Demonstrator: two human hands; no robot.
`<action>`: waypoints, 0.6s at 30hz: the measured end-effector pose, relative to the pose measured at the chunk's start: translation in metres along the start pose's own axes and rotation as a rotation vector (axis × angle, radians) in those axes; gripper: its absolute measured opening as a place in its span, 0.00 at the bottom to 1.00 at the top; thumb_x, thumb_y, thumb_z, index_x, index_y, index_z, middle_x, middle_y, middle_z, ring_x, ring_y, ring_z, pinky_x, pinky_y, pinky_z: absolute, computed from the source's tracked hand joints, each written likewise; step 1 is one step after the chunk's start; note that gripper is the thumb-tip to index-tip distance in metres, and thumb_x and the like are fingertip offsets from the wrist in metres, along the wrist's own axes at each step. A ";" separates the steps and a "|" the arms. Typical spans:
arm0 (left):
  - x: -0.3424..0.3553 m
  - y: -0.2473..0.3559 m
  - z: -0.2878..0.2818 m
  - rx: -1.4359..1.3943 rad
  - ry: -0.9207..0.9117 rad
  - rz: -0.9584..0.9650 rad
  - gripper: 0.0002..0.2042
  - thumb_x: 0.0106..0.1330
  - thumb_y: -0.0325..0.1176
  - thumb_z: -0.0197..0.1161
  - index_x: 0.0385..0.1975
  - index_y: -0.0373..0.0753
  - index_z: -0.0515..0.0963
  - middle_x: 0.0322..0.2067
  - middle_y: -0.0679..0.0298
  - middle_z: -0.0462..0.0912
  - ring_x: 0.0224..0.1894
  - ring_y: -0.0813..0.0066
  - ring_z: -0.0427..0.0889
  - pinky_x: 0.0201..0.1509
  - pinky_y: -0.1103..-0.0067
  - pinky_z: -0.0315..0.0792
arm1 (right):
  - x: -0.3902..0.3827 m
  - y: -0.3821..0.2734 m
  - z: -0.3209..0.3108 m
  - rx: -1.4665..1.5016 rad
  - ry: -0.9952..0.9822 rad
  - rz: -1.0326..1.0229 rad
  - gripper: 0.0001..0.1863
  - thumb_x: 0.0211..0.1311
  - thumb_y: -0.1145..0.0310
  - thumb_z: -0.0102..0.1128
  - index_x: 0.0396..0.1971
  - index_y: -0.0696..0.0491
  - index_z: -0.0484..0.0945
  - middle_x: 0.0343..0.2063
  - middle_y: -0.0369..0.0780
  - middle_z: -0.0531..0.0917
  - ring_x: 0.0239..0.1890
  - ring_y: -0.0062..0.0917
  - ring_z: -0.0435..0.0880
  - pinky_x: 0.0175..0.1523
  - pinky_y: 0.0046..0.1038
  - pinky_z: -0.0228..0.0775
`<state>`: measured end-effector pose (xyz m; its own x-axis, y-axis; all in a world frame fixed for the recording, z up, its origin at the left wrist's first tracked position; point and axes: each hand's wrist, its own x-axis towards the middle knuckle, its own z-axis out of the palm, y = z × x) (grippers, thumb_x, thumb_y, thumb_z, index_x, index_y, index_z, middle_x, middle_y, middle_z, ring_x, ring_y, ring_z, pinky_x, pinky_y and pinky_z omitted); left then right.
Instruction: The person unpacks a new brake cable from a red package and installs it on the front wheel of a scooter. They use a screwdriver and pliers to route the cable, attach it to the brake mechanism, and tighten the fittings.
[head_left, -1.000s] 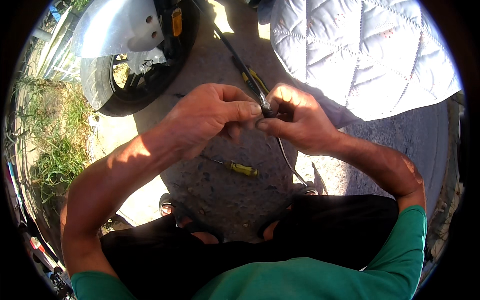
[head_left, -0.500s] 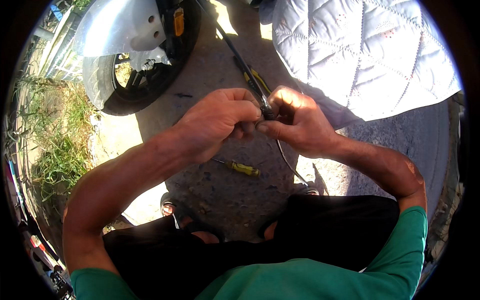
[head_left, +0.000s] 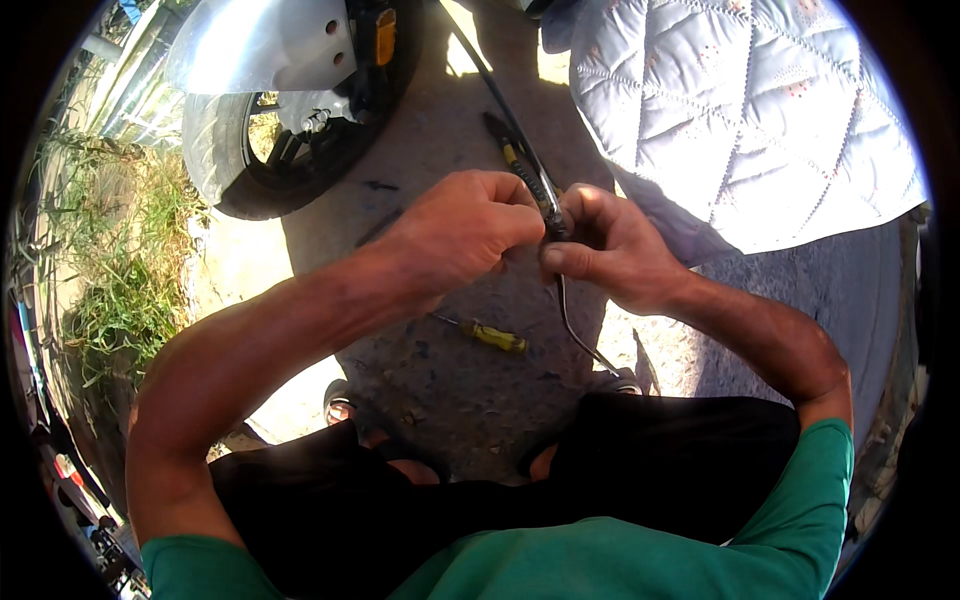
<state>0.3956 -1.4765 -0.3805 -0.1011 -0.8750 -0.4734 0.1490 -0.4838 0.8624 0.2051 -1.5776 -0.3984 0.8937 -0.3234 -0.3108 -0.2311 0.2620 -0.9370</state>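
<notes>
A long black cable (head_left: 480,70) slants down from the top of the picture to a dark, shiny, thicker section (head_left: 557,228) between my hands. My right hand (head_left: 620,255) is closed around that section, thumb and forefinger pinching it from the right. Just to its left, my left hand (head_left: 465,225) is closed with its fingertips against the cable. Whether it also holds a small piece is hidden by its curled fingers. Below the hands, a thinner stretch of cable (head_left: 567,312) curves down toward my right foot.
Yellow-and-black handled pliers (head_left: 508,155) lie on the ground beyond my hands. A yellow-handled screwdriver (head_left: 495,337) lies below them. At upper left stands a wheel (head_left: 215,165) under a grey fender (head_left: 265,50). A quilted silver cover (head_left: 760,120) hangs at upper right; grass (head_left: 125,310) grows at left.
The view has shifted, so the surroundings sit slightly farther right. Both hands stay at the thick section, the left one's fingers now higher along the cable. More of the pliers shows.
</notes>
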 end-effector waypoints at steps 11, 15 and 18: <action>-0.011 0.015 -0.002 0.056 0.044 -0.037 0.14 0.64 0.39 0.65 0.39 0.33 0.78 0.29 0.67 0.79 0.29 0.83 0.75 0.34 0.85 0.67 | 0.001 -0.005 0.000 -0.135 0.036 -0.037 0.12 0.61 0.69 0.67 0.34 0.55 0.71 0.29 0.34 0.78 0.32 0.14 0.78 0.37 0.20 0.73; -0.005 0.008 -0.001 -0.006 0.040 -0.038 0.11 0.64 0.37 0.66 0.35 0.35 0.77 0.28 0.67 0.78 0.29 0.83 0.74 0.33 0.86 0.67 | 0.001 -0.004 -0.001 -0.132 0.040 -0.041 0.11 0.62 0.70 0.66 0.34 0.55 0.70 0.28 0.34 0.78 0.31 0.14 0.78 0.36 0.20 0.73; -0.006 0.010 -0.003 -0.074 -0.013 -0.056 0.09 0.65 0.35 0.64 0.34 0.36 0.75 0.27 0.67 0.77 0.28 0.83 0.73 0.32 0.87 0.66 | 0.000 -0.004 -0.002 -0.136 0.024 -0.052 0.12 0.62 0.70 0.66 0.34 0.55 0.70 0.28 0.34 0.78 0.31 0.14 0.78 0.36 0.20 0.73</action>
<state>0.4003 -1.4758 -0.3699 -0.1244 -0.8466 -0.5174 0.2152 -0.5321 0.8189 0.2050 -1.5807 -0.3953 0.8966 -0.3557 -0.2638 -0.2365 0.1189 -0.9643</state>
